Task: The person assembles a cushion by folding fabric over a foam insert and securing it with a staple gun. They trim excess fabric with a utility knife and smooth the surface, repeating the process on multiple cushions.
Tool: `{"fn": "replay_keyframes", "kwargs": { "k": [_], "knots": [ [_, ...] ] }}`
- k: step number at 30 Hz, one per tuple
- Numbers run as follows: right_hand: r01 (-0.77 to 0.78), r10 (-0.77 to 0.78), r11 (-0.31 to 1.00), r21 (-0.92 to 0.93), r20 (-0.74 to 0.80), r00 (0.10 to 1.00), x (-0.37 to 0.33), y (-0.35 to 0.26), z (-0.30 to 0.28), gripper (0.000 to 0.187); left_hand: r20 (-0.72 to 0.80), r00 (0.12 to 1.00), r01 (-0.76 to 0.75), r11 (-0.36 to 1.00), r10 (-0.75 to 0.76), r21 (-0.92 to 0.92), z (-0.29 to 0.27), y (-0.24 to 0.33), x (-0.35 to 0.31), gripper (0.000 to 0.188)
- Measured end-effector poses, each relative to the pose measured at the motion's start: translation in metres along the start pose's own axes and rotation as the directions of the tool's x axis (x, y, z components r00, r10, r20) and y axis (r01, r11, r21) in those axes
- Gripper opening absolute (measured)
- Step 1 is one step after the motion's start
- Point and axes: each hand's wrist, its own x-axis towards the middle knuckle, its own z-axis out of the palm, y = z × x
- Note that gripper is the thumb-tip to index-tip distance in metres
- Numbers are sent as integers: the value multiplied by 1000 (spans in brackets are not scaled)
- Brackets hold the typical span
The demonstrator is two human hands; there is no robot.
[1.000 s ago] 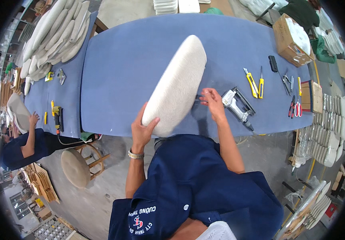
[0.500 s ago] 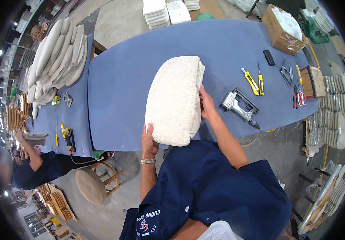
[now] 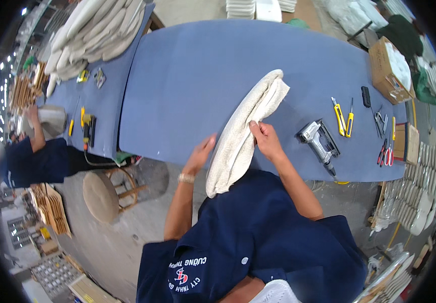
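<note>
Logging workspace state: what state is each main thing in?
Cushion: tilted, creased along one side
Left hand: open, beside cushion; contact unclear
Right hand: gripping cushion
Staple gun: lying on its side, unheld
Carton: open, filled with white material
Scissors: lying flat, seemingly shut

Cushion [image 3: 235,139] of rough, matt cloth

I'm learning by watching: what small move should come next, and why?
Probably bring the left hand against the pale cushion to steady it: the right hand pinches its wrinkled side, while the left hand seems only beside it, not gripping.
</note>
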Motion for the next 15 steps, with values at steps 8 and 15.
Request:
{"fn": "replay_keyframes", "kwargs": {
  "k": [8, 15],
  "knots": [
    [260, -381, 908, -327, -393, 837, -42, -55, 15, 21, 230, 961, -146, 988, 154, -52, 49, 84, 78, 67],
    [57, -228, 765, -641, -187, 955, -35, -58, 18, 42, 257, 955, -118, 984, 149, -133, 52, 95, 88, 65]
  ]
}}
